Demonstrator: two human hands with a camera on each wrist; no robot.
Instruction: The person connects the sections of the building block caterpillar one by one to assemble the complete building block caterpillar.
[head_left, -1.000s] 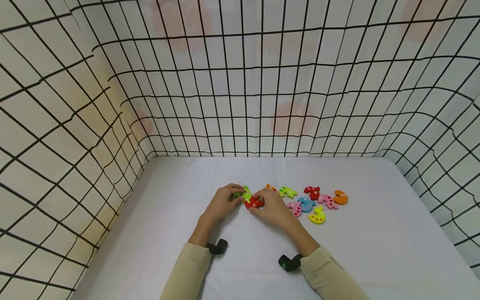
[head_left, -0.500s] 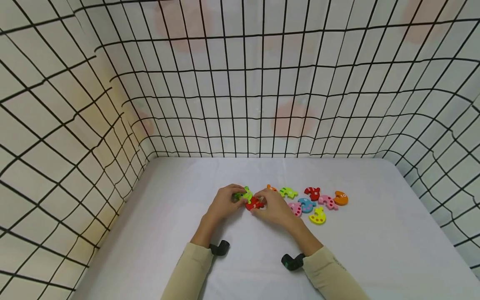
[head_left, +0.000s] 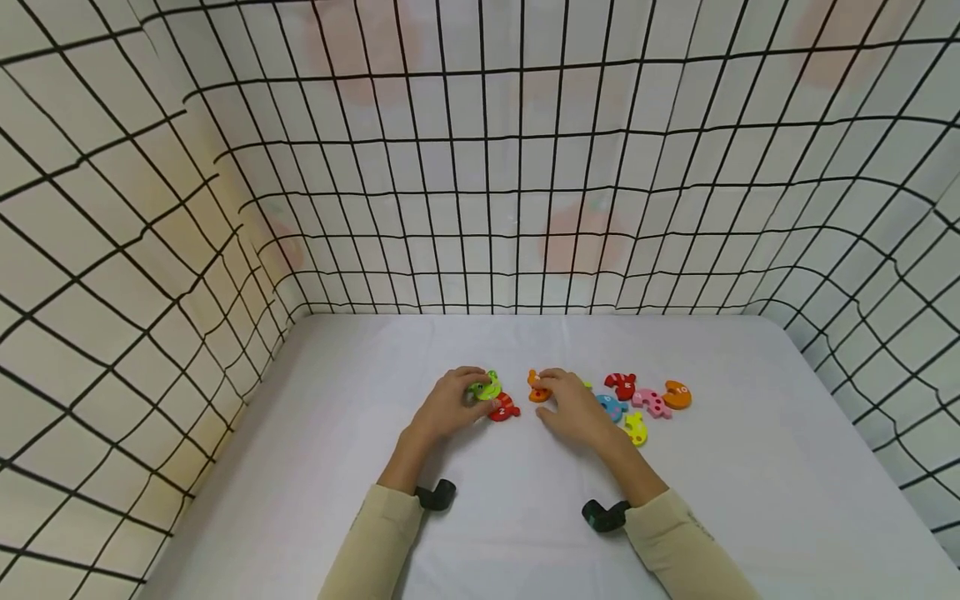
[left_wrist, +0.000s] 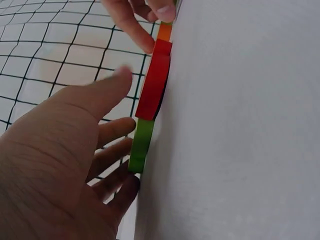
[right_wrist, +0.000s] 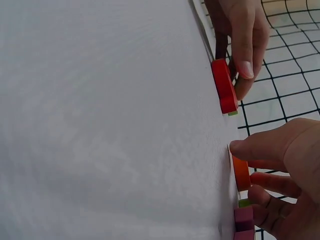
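On my feed, left hand (head_left: 448, 407) touches the green piece (head_left: 489, 387), thumb off it, red piece (head_left: 505, 407) beside it on the table (head_left: 502, 517); right hand (head_left: 576, 407), fingers spread at the orange piece (head_left: 537, 396), seems mid-reach, wanting a pinch.

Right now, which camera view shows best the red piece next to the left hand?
The head view: it looks down on the red piece, so most of its upper face and outline can be seen. The left wrist view shows it larger, but only its side edge; the right wrist view also shows mainly its edge.
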